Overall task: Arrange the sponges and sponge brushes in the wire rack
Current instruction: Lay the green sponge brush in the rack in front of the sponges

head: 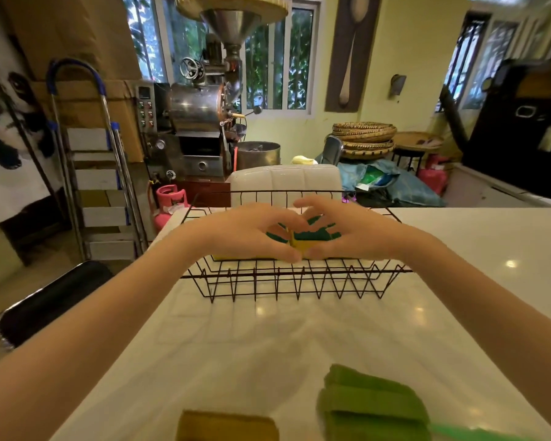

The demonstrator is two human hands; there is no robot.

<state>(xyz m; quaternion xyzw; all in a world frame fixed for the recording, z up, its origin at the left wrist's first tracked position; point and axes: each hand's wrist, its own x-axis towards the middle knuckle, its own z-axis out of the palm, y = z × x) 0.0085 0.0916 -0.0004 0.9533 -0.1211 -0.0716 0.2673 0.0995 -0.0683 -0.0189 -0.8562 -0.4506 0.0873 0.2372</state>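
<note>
White glossy tabletop (pixel 299 338) carries a black wire rack (pixel 296 281), where left hand (pixel 252 230) and right hand (pixel 350 230), each grip pinching yellow-and-green sponges (pixel 306 238), seemingly seat them side by side, while green sponges (pixel 372 405) wait nearby.

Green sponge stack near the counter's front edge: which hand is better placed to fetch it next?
Probably the right hand. The green sponge stack lies right of centre, under the right forearm's line. The left hand would have to cross over; the yellow sponge suits it better. Both hands are now on sponges in the wire rack.
</note>
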